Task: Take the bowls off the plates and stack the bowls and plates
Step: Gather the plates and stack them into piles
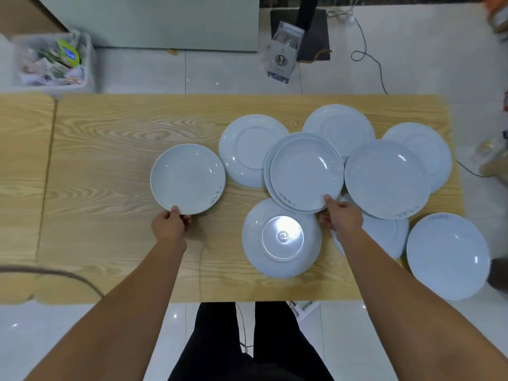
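Reaching forward, both hands pinch rims: left [171, 224] one bowl [188, 178], right [342, 217] the stacked bowl [306, 173].

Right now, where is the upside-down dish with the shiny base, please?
In the head view, the upside-down dish lies near the front edge of the table, right of centre, between the left hand and right hand, just below the stacked pair.

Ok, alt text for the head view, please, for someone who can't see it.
From above, the left grip pinches the near rim of a lone white bowl while the right grip holds the rim of a centre bowl sitting on a plate. More white dishes, some upside down, overlap around that pair on a wooden table.
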